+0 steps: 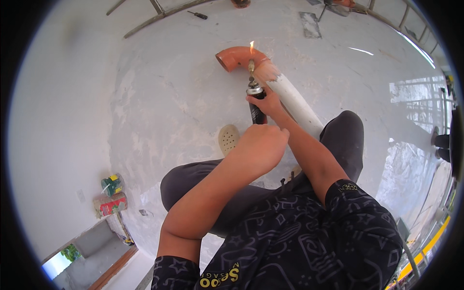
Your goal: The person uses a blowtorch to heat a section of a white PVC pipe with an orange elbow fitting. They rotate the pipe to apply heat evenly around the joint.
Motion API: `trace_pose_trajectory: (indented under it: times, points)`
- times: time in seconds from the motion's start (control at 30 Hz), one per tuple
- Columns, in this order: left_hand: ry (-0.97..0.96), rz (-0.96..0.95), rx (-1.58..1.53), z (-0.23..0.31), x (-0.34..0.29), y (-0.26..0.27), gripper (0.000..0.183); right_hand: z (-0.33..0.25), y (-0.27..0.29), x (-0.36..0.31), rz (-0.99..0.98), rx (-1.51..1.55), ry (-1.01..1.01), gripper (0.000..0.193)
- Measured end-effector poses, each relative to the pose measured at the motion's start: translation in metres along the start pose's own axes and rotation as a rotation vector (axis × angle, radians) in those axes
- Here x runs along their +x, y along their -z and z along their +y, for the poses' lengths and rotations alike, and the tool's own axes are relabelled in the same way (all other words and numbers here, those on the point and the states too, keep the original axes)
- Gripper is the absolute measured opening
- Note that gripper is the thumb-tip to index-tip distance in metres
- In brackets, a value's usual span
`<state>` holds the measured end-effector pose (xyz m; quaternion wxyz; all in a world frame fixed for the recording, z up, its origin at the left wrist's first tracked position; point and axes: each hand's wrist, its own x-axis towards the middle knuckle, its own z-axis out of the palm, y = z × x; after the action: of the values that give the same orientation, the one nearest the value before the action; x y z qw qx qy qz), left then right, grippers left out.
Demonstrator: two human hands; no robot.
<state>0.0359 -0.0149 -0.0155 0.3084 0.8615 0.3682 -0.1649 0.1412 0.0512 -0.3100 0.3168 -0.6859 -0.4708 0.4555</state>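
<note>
In my right hand (270, 102) is a gas torch (257, 113), a dark can with a silver collar and a brass nozzle. My thumb and fingers wrap round its upper part. A small yellow flame (252, 47) burns at the nozzle, over the bend of an orange elbow pipe (238, 54). The elbow joins a white pipe (295, 96) that slants toward my right knee; the joint is smeared orange. My left hand (266, 142) is curled closed at the lower end of the can. Its fingertips are hidden, so I cannot make out what they grip.
A screwdriver-like tool (197, 15) lies on the grey floor near a wooden ladder (159, 17). A flat grey plate (310, 25) lies at the far right. Beside the left wall sit a green container (111, 185) and a red bag (110, 205). A beige clog (228, 138) shows below me.
</note>
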Motion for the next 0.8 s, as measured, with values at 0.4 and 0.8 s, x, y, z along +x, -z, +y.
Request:
trace_pose_trajectory:
  times: [0.4, 0.8]
  points:
    - [-0.029, 0.014, 0.032, -0.016, -0.01, -0.001, 0.028, 0.007, -0.03, -0.013, -0.056, -0.071, 0.009, 0.075]
    - [-0.011, -0.089, 0.05, -0.001, -0.011, 0.011, 0.025, 0.004, -0.003, -0.008, 0.066, 0.016, 0.017, 0.074]
